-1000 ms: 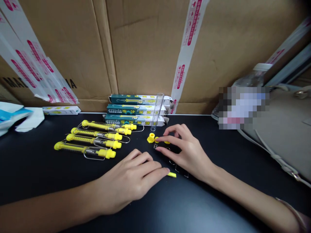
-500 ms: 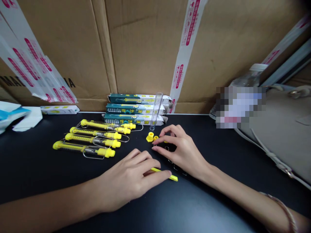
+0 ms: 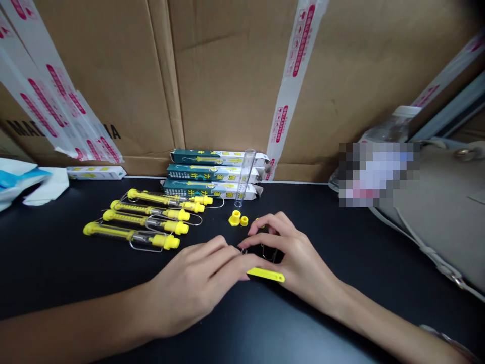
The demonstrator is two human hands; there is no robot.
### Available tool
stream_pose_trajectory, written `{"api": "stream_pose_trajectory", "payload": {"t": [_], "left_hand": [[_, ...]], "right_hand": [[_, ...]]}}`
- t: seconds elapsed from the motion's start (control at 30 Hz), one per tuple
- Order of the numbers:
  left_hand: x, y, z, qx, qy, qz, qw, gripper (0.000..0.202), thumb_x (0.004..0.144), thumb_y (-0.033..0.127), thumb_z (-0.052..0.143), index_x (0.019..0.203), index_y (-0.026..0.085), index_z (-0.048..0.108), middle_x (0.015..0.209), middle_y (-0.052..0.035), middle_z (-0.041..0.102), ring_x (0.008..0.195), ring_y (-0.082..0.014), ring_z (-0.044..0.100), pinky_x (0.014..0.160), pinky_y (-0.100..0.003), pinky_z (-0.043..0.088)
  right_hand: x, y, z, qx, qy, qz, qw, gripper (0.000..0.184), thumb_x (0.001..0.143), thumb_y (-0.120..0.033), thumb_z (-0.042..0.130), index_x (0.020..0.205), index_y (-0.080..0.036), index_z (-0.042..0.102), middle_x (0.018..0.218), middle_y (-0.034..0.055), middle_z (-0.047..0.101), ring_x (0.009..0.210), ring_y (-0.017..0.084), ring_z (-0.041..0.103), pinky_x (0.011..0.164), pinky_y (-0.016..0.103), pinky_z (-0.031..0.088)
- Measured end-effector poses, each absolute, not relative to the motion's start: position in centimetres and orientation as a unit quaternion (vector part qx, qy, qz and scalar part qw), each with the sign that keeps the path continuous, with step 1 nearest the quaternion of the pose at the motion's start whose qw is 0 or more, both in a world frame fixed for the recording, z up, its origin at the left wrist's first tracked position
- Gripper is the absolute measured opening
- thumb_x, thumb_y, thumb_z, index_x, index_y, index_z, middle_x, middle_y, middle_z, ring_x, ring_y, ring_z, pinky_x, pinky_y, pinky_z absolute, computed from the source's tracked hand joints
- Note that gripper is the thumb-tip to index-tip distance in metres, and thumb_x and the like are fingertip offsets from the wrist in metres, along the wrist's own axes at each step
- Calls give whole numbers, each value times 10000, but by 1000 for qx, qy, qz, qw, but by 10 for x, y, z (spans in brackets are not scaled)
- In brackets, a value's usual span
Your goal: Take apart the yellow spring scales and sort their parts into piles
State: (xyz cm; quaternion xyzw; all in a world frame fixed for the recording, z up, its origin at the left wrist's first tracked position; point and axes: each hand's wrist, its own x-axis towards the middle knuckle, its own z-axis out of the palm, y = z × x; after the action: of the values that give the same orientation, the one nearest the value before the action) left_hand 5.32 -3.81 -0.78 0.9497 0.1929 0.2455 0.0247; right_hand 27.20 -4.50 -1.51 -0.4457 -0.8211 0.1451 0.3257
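The left hand [image 3: 193, 285] has slid across to meet the right hand [image 3: 299, 258], which has drawn back from the yellow plastic caps [image 3: 235, 218]. The flat yellow strip [image 3: 267, 275] has shifted rightward, now lying against the right hand's edge.

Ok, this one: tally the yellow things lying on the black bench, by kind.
Assembled yellow spring scales: 4
Loose yellow caps: 2
Flat yellow strip: 1
Yellow piece partly hidden by the right hand, kind unclear: 1
Total: 8
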Motion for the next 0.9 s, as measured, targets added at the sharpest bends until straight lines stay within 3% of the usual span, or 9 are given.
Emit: {"api": "stream_pose_trajectory", "payload": {"t": [0.1,0.3,0.53,0.73,0.9], "left_hand": [[53,-38,-11,924,230,301,45,194,1000,182,488,1184,171,549,980,-5,680,819,-133,584,745,-234,494],[53,-38,-13,884,284,359,93,141,965,254,578,1093,218,530,1001,39,691,889,-89,661,879,-177,497],[56,-36,-9,827,335,414,179,187,919,243,646,1029,234,495,903,80,688,760,-40,708,726,-87,509],[55,-35,-8,825,340,404,200,155,922,243,638,1008,234,510,864,70,685,737,-79,716,707,-145,533],[54,-34,-8,821,348,396,219,130,930,239,625,1006,237,520,875,63,674,778,-93,710,716,-163,530]], "right_hand": [[272,-46,-13,-443,-819,161,326,167,811,-159,753,958,-238,764,998,67,649,898,225,528,760,367,493],[275,-47,-10,-442,-812,184,333,220,793,-176,777,999,-252,765,994,53,677,901,221,552,783,377,501],[274,-50,-8,-456,-815,181,307,249,770,-220,806,1009,-258,747,1003,34,685,903,216,558,785,368,517],[269,-48,-13,-438,-833,142,306,70,819,-194,755,889,-206,761,977,64,676,898,219,558,774,368,528],[269,-47,-15,-443,-830,127,315,108,872,-196,699,936,-231,779,964,61,688,861,211,555,715,355,533]]}}
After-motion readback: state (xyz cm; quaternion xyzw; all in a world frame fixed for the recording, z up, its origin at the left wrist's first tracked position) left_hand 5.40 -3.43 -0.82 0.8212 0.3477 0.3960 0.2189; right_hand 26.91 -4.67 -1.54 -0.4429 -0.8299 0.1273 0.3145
